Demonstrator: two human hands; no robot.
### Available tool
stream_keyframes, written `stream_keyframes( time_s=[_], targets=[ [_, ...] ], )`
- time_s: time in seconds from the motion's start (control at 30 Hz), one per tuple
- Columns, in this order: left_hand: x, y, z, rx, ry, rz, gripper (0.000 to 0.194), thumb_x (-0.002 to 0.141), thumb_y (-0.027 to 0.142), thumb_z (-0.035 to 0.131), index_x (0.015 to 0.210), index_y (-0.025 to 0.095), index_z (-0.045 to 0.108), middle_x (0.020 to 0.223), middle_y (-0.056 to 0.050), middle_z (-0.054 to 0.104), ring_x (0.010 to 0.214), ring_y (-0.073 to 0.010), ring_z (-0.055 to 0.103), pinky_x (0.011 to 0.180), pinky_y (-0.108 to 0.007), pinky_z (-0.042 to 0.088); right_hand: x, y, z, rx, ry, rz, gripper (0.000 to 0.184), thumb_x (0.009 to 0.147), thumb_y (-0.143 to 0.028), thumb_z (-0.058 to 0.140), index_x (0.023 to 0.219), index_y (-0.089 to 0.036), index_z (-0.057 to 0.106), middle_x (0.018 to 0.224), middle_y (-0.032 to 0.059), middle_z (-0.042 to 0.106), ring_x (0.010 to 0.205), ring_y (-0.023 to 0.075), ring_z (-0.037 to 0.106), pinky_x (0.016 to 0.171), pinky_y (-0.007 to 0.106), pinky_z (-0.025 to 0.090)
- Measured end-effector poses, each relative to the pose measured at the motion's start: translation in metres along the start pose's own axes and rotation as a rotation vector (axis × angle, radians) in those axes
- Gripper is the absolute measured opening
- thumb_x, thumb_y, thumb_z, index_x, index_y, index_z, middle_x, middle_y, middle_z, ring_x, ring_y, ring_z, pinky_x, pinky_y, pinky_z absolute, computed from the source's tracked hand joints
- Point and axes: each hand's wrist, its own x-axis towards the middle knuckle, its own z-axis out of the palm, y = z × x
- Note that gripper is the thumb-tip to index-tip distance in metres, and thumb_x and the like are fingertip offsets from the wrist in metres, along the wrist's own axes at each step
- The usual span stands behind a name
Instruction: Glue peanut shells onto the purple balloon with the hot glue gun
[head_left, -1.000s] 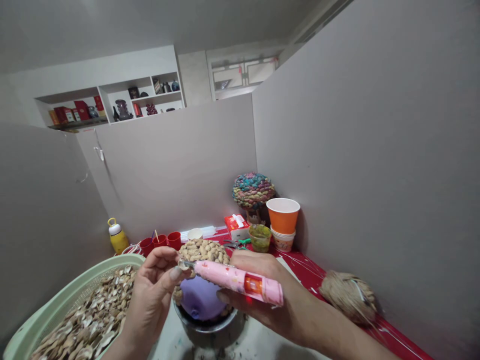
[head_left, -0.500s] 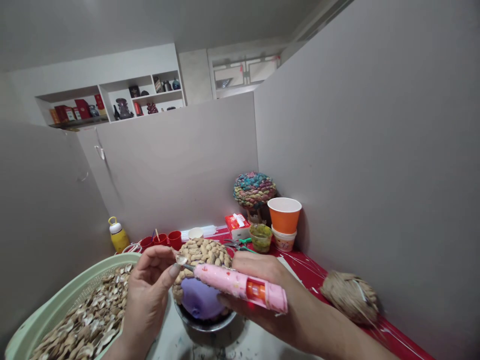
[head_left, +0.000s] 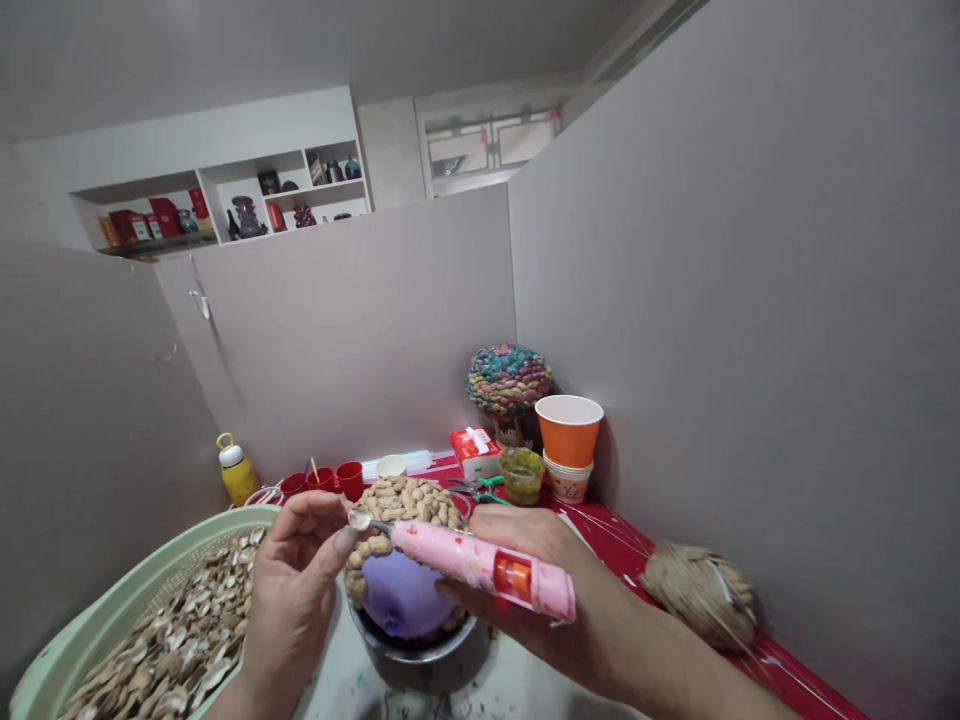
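Between the thumb and fingers of my left hand [head_left: 296, 570] is a half peanut shell [head_left: 360, 519], its pale hollow side showing. My right hand [head_left: 525, 560] is wrapped round a pink hot glue gun [head_left: 480, 568], whose metal nozzle points left and meets the shell or sits right at it. Below the gun, a purple balloon [head_left: 405, 595] partly covered with peanut shells [head_left: 409, 500] rests in a metal bowl [head_left: 412, 655]. The gun and right hand hide part of the balloon.
A green basket [head_left: 97, 610] of peanut shells stands at left. Behind are red cups [head_left: 349, 481], pliers [head_left: 472, 487], a tissue pack [head_left: 475, 453], a greenish tub [head_left: 522, 475] and an orange bucket [head_left: 569, 432]. A twine ball [head_left: 699, 592] lies right. Grey partitions surround the table.
The glue gun has shifted very slightly, and the shell has tilted a little at its nozzle. Both hands stay nearly in place.
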Motion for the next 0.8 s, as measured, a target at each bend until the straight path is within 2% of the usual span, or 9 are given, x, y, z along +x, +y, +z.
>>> stream_keyframes(
  time_s=[0.57,0.73,0.8],
  targets=[
    [-0.002,0.009,0.005,-0.072,0.011,-0.046,0.026,0.063,0.022,0.087,0.085,0.022,0.073,0.083,-0.001,0.070,0.073,-0.0130,0.066,0.070,-0.021,0.057,-0.001,0.005,0.003,-0.080,0.065,0.024,0.035,0.092,-0.032,0.058,0.064,-0.019,0.041,0.062,-0.0035,0.050,0.053,0.0096,0.042,0.051,0.024,0.030],
    [-0.019,0.018,0.009,-0.041,-0.022,-0.042,0.028,0.059,0.026,0.088,0.082,0.022,0.073,0.077,-0.002,0.069,0.069,-0.0151,0.065,0.064,-0.023,0.056,-0.001,0.007,0.006,-0.205,0.101,-0.064,0.029,0.089,-0.019,0.052,0.063,-0.019,0.039,0.061,-0.0019,0.049,0.053,0.0106,0.041,0.051,0.025,0.028],
    [-0.033,0.026,0.013,-0.050,-0.061,-0.107,0.029,0.055,0.029,0.091,0.077,0.024,0.072,0.070,-0.001,0.068,0.065,-0.0165,0.065,0.063,-0.026,0.057,0.000,0.007,0.008,-0.268,0.123,-0.132,0.027,0.090,-0.018,0.049,0.064,-0.019,0.040,0.061,-0.0012,0.048,0.054,0.0112,0.040,0.051,0.025,0.027]
  ],
)
